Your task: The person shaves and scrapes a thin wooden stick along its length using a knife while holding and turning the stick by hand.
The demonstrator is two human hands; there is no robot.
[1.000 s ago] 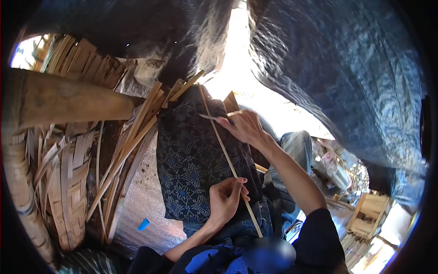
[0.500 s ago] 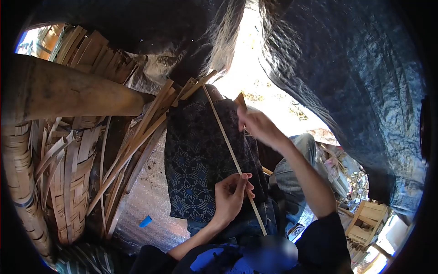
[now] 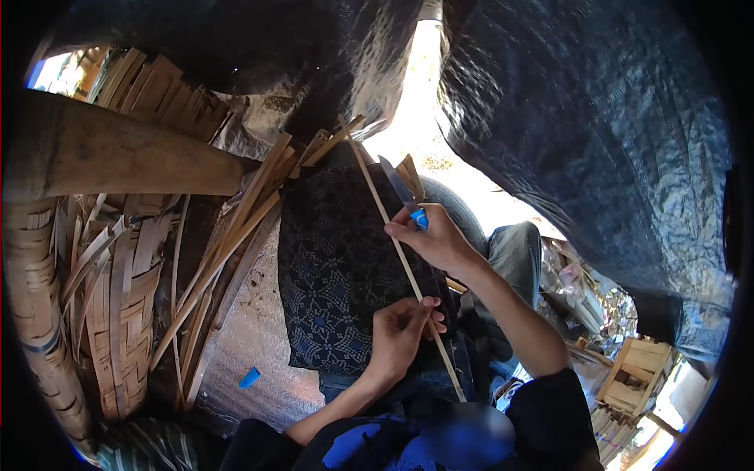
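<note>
A long thin bamboo strip (image 3: 400,253) runs slantwise over a dark patterned cloth (image 3: 322,290) spread on the lap. Low on the strip, my left hand (image 3: 399,334) pinches it between thumb and fingers. Higher up, my right hand (image 3: 436,239) is closed around a knife (image 3: 398,185) with blue on its handle. The knife's blade points up and to the left, beside the strip, and my right thumb and fingertips lie at the strip's edge.
Split bamboo strips (image 3: 228,251) lean at the left beneath a thick bamboo pole (image 3: 141,153), near a woven basket (image 3: 118,337). A small blue piece (image 3: 249,377) lies on the floor. Dark plastic sheeting (image 3: 589,141) hangs at the right, above a wooden crate (image 3: 635,377).
My right hand has come down from the cloth's upper edge to the strip, and the knife's blade now points upward. My left hand has shifted slightly right, still pinching the strip.
</note>
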